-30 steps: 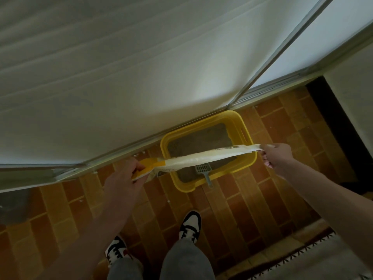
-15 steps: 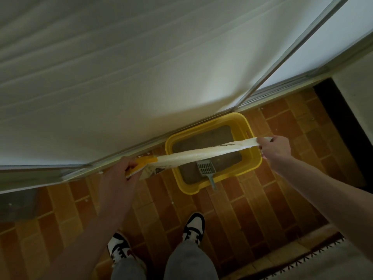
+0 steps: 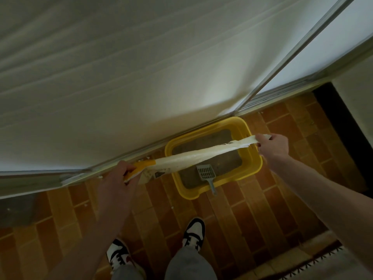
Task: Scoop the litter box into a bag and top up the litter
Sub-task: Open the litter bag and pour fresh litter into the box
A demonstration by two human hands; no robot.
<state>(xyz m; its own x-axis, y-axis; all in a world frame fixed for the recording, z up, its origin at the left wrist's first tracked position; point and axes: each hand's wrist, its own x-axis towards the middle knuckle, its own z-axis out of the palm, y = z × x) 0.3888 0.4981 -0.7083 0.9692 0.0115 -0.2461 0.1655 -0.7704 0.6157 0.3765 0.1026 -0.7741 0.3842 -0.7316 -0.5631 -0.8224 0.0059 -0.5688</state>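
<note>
A yellow litter box (image 3: 254, 158) with grey-brown litter sits on the tiled floor against the sliding door track. A grey slotted scoop (image 3: 206, 173) rests in it, its handle poking over the near rim. Above the box I hold a white and yellow bag (image 3: 197, 156), flattened and stretched out level. My left hand (image 3: 119, 186) grips its yellow end on the left. My right hand (image 3: 271, 146) pinches the white end over the box's right rim.
A white sliding door (image 3: 141, 77) and its metal track (image 3: 101, 168) run behind the box. The floor is orange-brown tile (image 3: 242, 219). My two shoes (image 3: 193, 233) stand just in front. A patterned rug edge (image 3: 323, 257) lies at bottom right.
Both hands have drawn further apart, pulling the bag tauter and flatter over the box. My view has shifted slightly; the box and scoop stay put.
</note>
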